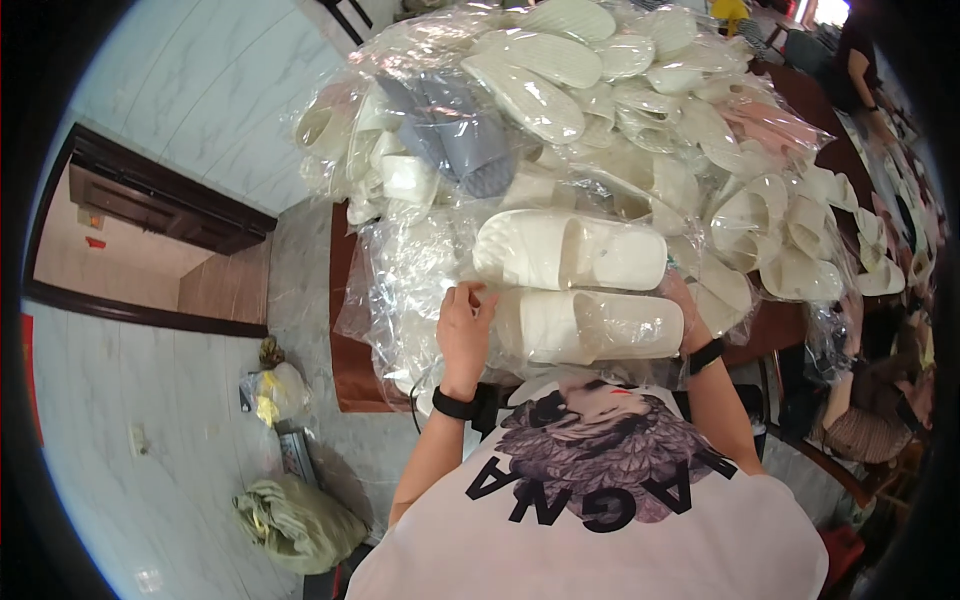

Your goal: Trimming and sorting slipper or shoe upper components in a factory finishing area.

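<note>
White slipper pair (610,326), approx. centre, in clear film: prob. light, bendy; film likely slippery, so best grip = sole edges. Lies at 3 o'clock from L hand (463,325), 9 o'clock from R hand (684,303). L fingers curled, R partly hidden; can't tell if either grips. Grey slippers (462,145) at 11 o'clock; brown worktop (355,375) below.

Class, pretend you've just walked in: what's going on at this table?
A person has both hands at a pair of white slippers lying side by side. The left hand, fingers curled, is by their left ends; the right hand, partly hidden, is at their right ends. Whether either grips anything is unclear. Beyond lies a heap of plastic-wrapped slippers, mostly whitish, with a blue-grey pair among them.
</note>
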